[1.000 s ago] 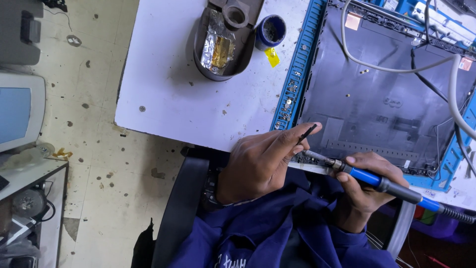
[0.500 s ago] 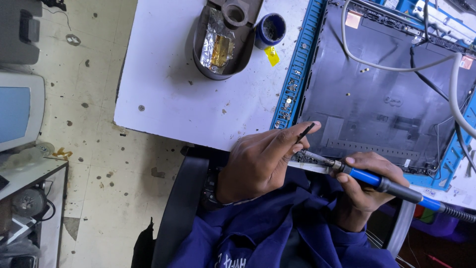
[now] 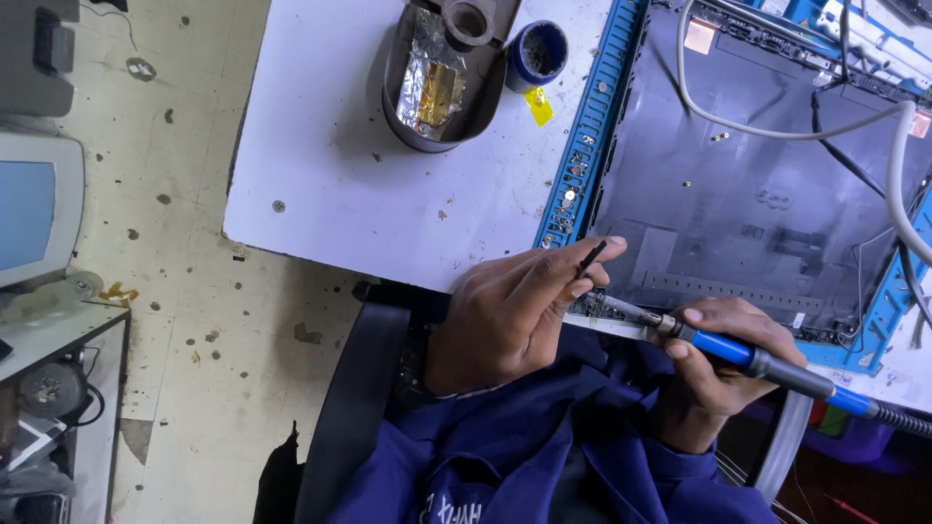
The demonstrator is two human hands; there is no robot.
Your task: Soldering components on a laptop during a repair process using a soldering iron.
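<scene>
Little has changed: both hands stay put at the desk [image 3: 369, 194] edge. Left hand [image 3: 505, 315] still pinches a thin black stick [image 3: 589, 259] in closed fingers; right hand [image 3: 723, 364] keeps gripping the soldering iron [image 3: 748, 357], tip beside the dark panel [image 3: 757, 194].

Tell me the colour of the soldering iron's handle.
Blue, on the pen-shaped soldering iron; head view shows it best.

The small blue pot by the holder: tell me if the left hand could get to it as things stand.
Probably yes: the white table between the left hand and the small blue pot lies bare, though the hand holds a thin black tool.
</scene>
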